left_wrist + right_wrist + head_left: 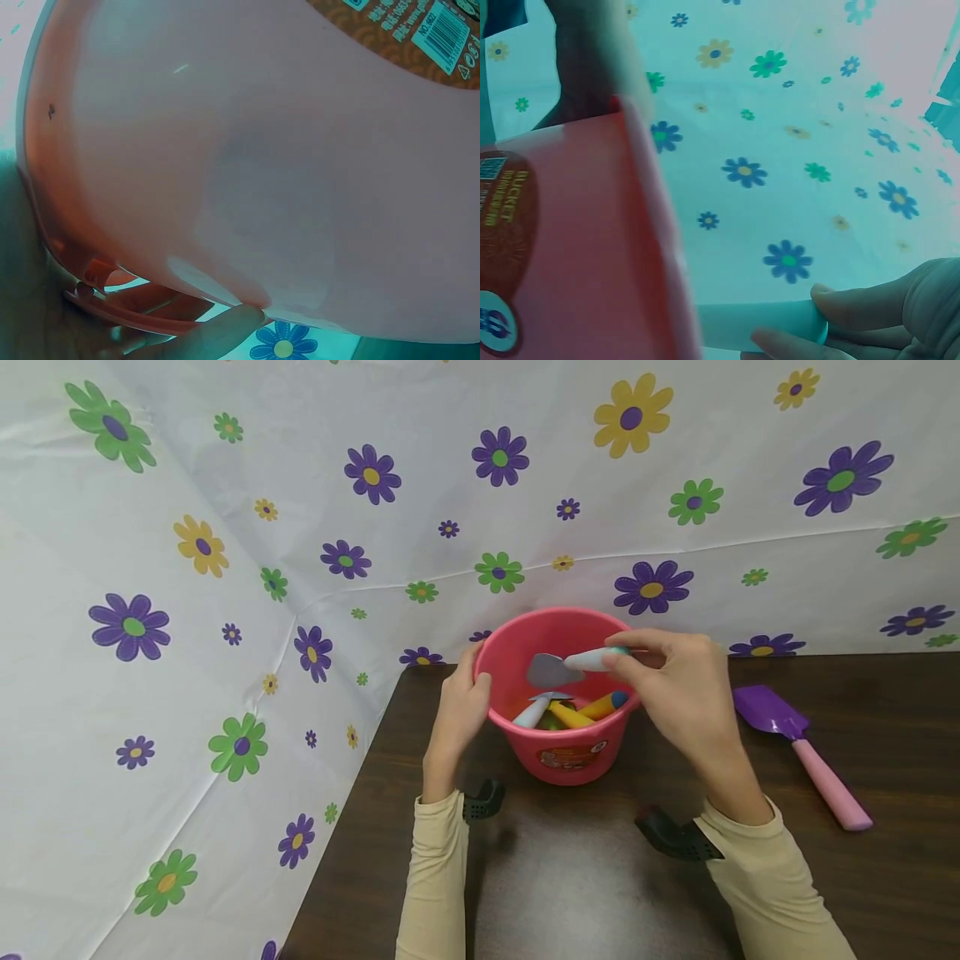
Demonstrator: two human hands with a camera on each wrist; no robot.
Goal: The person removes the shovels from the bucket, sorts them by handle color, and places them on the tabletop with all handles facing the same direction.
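Observation:
A pink bucket [567,752] stands on the table, tilted slightly toward me in the head view. My left hand [461,700] grips its left rim; in the left wrist view the fingers [229,330] lie along the outer wall by the bucket's handle [150,307]. With fingertips and thumb, my right hand [686,689] pinches the end of a small trowel's pale handle [592,659] over the right rim. The trowel's grey blade [551,672] is inside the bucket. Below it lie a light-handled tool [531,713], a yellow piece [572,717] and a yellow handle with a blue end [603,706].
A purple shovel [772,712] with a pink handle [832,785] lies on the dark wooden table [900,727] to the right. Behind the table and along its left side hangs a white flowered sheet [420,410]. Black straps [678,837] circle both wrists.

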